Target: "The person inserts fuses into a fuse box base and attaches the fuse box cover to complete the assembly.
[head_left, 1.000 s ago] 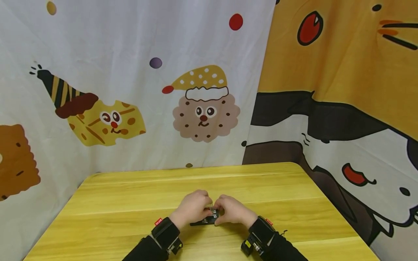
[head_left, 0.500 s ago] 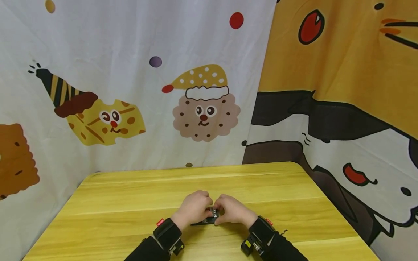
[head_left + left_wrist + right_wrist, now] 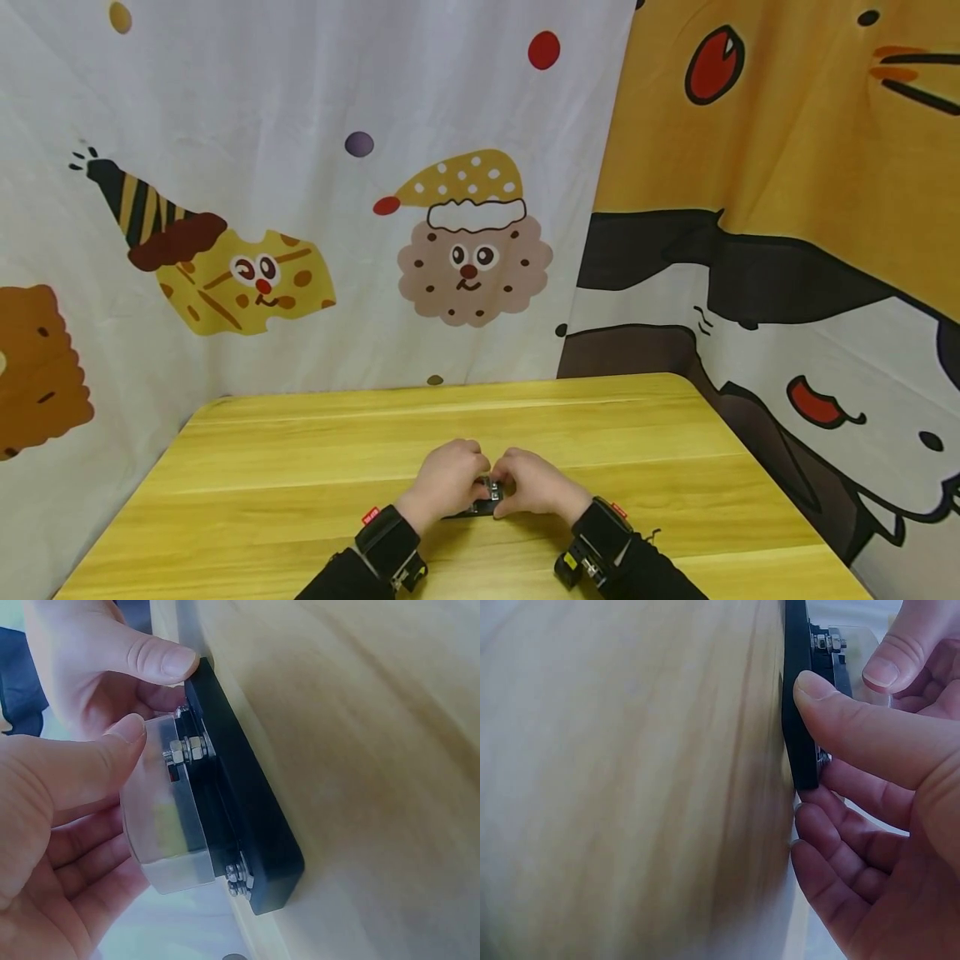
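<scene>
A black rectangular base (image 3: 251,817) carries metal bolts with nuts (image 3: 187,750) and a clear plastic cover (image 3: 169,832) with a rounded edge. It lies low over the table in front of the person, mostly behind the hands in the head view. My left hand (image 3: 447,482) pinches the clear cover between thumb and fingers, seen close up in the left wrist view. My right hand (image 3: 534,483) grips the right end of the base; in the right wrist view its thumb presses the flat black underside and its other fingers curl at the end.
The wood-grain table (image 3: 300,450) stretches out on all sides of the hands. Behind it hangs a white curtain (image 3: 300,100) with cartoon prints, and a yellow, black and white printed one (image 3: 787,167) is at the right.
My left hand and wrist have shifted slightly to the right, covering more of the base's left end. The right hand keeps its place and grip.
</scene>
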A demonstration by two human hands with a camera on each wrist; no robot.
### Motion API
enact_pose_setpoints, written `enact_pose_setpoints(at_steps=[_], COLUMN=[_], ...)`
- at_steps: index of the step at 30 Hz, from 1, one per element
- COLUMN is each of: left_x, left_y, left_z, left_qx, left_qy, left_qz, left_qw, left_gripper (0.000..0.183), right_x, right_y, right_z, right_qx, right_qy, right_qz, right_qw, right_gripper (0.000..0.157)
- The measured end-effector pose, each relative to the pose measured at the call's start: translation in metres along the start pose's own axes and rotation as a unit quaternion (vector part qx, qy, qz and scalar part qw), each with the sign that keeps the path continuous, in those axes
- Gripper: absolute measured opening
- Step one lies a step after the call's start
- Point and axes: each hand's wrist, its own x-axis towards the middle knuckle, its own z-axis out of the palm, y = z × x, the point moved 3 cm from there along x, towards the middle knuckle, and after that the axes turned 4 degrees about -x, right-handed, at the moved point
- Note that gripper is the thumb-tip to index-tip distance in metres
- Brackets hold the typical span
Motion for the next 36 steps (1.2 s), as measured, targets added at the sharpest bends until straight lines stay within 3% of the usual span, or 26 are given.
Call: enact_pose_setpoints(at_steps=[28, 36], left_x=[0.0025, 0.0011], left_y=[-0.0056, -0.0073], left_z=[0.0037, 0.0029], left_qx=[-0.021, -0.045], left_qy=[-0.005, -0.019], left_qz=[-0.015, -0.034], left_qw=[0.9996, 0.9982], left_gripper=[0.021, 0.029], right_x=[0.0042, 0.0031], right_y=[0.0037, 0.0038], right_z=[-0.0003, -0.0036], right_qx=[-0.004, -0.013], right_qy=[-0.002, -0.005], right_qz=[0.007, -0.025], right_qw=[1.0, 1.0], right_gripper=[0.034, 0.039])
